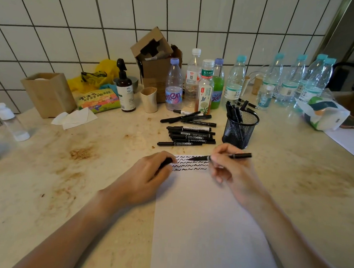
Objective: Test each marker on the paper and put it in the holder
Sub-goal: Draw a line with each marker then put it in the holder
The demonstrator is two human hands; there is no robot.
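A round black wire-mesh holder (240, 130) on the bench (84, 170) holds several black markers. Roughly a dozen more markers (189, 132) lie just left of it. The right hand (233, 169) fingers pinch an uncapped marker (220, 157), tip on the white paper (208, 227). The left hand (149, 177) grips its black cap (166, 162).

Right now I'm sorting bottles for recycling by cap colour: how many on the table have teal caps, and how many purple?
Teal-capped bottles: 5
Purple-capped bottles: 2
Total: 7
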